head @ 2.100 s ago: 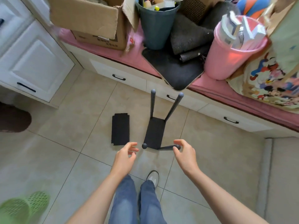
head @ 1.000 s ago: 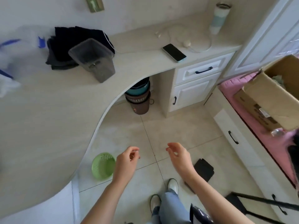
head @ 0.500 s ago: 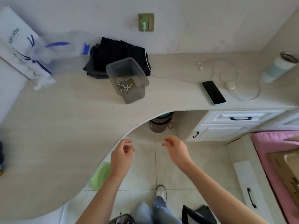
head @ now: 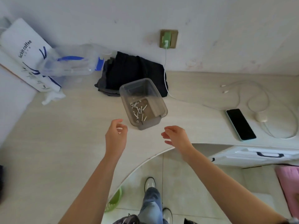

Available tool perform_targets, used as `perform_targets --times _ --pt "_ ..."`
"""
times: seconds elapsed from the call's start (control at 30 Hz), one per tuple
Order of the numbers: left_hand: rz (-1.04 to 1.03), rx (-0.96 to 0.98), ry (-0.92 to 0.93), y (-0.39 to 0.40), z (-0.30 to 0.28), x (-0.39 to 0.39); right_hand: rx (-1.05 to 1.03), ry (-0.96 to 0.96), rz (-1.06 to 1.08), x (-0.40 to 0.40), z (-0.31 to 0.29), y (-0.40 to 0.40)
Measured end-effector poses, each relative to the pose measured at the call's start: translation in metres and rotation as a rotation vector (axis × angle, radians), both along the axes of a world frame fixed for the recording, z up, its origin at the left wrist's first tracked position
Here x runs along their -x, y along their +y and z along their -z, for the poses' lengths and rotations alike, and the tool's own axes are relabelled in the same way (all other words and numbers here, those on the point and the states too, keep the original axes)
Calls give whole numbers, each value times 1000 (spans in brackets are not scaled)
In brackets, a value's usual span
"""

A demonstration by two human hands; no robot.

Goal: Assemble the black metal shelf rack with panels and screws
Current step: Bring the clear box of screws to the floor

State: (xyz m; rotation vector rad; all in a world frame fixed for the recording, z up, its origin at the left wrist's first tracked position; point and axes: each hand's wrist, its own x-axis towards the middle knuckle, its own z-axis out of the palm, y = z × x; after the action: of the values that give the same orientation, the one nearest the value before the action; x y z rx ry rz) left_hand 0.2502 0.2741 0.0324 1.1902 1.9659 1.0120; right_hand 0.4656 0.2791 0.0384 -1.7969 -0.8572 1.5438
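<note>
On desk, inside clear plastic tub [head: 159, 103]: loose steel screws [head: 139, 111], approx a dozen, piled on tub floor. Small, hard, light, prob slippery & apt to roll — best pinched one at a time by shank or head w/ fingertips, or tub tipped by rim. Just short of tub, left hand [head: 116, 136] w/ fingers loosely curled, holding nothing; right hand [head: 177, 137] same, relaxed & empty, neither touching tub. Behind tub, folded black cloth [head: 129, 70] & white charger cable [head: 165, 75]; off to right, phone [head: 240, 124]. No rack parts visible.
</note>
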Motion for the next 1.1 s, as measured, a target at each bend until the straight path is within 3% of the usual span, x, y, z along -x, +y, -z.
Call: perform_targets --times 0.13,0.3,0.67,0.83,1.1 --pt "30 -14 24 52 -5 15 255 377 254 11 2 28" --pt "144 -51 183 127 -13 26 385 580 397 30 3 54" --pt "511 39 426 225 -6 13 486 600 300 37 7 76" --pt "560 70 534 233 -5 3 486 578 259 31 7 79" --pt "448 258 377 225 3 26 420 470 271 19 11 86"
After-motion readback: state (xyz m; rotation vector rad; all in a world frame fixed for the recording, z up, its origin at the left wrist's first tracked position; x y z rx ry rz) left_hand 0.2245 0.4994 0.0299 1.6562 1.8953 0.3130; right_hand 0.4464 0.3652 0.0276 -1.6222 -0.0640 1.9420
